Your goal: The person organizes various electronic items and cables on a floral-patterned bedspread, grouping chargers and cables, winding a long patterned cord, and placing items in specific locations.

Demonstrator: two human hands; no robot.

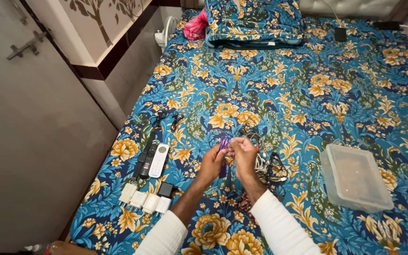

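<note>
Floral blue bed [308, 94]. 4 white chargers [145, 202] in a row, black adapter [165, 189] just behind, 3 remotes [151, 158], clear lidded box [355, 178] at right, folded blanket [253, 23] and phone [340, 34] at far end.

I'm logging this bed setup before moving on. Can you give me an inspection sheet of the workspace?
Surface: bed under a blue floral sheet.
Job's things: small purple item held between both hands.
Clutter: remotes, white chargers, black adapter, clear plastic box.
Hands: left hand and right hand pinch the purple item.
Cables: tangled pile beside the right hand.
Surroundings: folded blanket, wall on the left.
</note>
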